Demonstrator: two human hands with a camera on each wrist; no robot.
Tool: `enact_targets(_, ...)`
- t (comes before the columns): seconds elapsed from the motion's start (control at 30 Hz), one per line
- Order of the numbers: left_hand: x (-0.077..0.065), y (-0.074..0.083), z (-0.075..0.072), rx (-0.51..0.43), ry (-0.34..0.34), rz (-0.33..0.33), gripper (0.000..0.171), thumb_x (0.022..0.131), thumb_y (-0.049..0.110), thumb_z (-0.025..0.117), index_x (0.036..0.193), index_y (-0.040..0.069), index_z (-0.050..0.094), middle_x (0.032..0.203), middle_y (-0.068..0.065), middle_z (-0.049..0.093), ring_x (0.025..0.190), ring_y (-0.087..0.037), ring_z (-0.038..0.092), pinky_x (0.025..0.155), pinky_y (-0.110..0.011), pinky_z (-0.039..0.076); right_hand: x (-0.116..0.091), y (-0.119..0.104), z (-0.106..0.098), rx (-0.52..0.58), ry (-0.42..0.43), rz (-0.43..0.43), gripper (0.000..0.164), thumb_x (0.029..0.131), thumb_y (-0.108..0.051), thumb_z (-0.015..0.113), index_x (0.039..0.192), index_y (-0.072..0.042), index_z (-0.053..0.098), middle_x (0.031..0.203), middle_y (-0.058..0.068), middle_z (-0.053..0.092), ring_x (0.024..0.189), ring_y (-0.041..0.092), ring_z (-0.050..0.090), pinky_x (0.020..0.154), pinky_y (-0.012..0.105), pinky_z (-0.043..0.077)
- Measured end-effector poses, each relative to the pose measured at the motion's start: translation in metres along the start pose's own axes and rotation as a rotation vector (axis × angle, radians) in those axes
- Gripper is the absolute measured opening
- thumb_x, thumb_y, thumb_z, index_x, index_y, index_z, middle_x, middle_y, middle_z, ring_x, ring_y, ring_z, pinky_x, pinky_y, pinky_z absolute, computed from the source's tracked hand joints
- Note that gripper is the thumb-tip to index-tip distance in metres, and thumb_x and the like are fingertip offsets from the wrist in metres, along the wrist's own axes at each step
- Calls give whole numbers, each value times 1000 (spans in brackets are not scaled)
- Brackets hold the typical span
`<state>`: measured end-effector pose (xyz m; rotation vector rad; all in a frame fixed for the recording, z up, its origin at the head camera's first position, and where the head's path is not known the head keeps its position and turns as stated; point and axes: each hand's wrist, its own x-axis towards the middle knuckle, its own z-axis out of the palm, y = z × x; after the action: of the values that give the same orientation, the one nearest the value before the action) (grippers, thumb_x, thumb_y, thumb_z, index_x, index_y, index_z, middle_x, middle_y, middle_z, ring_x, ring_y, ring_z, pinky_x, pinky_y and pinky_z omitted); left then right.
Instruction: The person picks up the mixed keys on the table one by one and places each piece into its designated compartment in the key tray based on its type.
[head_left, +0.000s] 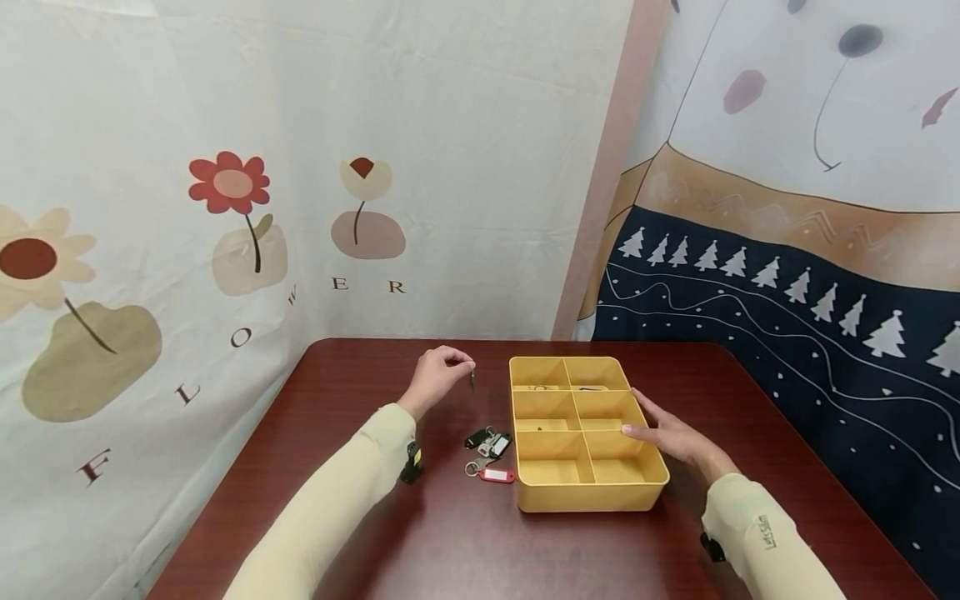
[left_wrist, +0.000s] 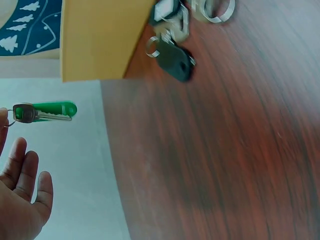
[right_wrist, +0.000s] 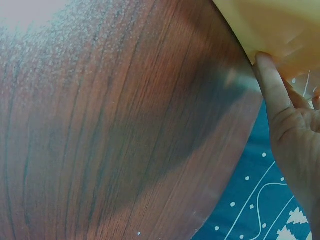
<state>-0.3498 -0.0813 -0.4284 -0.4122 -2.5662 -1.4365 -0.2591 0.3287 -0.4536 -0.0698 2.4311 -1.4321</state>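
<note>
My left hand [head_left: 438, 375] is raised over the table, left of a yellow six-compartment organizer box [head_left: 592, 498]. Its fingertips pinch a metal ring from which a key [left_wrist: 24, 113] and a green key tag [left_wrist: 67, 107] hang. The other fingers are loosely spread in the left wrist view. My right hand [head_left: 678, 433] grips the box's right side, thumb over the rim and fingers along the outer wall. Left of the box lie several keys on rings, with a black fob [head_left: 476, 438], a black-framed label tag [head_left: 500, 445] and a red key tag [head_left: 497, 476].
Small items show in the two back compartments, including a metal ring [head_left: 538, 387] at the left. The dark red wooden table [head_left: 465, 542] runs back to a printed cloth backdrop [head_left: 480, 167] with flowers, letters and white trees.
</note>
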Motion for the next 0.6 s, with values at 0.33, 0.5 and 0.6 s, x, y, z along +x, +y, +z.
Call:
enact_targets(0.33, 2, 26, 12, -119, 24, -4, 12, 90, 21, 73, 93, 11, 76, 104, -4, 68, 94, -20, 59, 77, -35, 47, 0, 1, -1, -4, 0, -7, 91, 97, -32, 64, 160, -15, 0, 162, 24, 8, 144, 45, 16, 112, 64, 15)
enact_targets(0.5, 1, 43, 21, -148, 17, 32, 12, 90, 21, 72, 93, 10, 77, 104, -4, 68, 101, -21, 60, 80, -36, 48, 0, 2, -1, -26, 3, -22, 90, 97, -32, 63, 160, -12, 1, 162, 25, 9, 144, 46, 16, 112, 64, 16)
enact_targets(0.6, 0, 54, 26, -168, 10, 47, 11, 90, 21, 72, 93, 11, 77, 104, -3, 68, 102, -22, 60, 81, -36, 48, 0, 2, -1, -31, 1, -30, 90, 98, -32, 63, 160, -11, 0, 161, 26, 9, 144, 46, 18, 111, 64, 18)
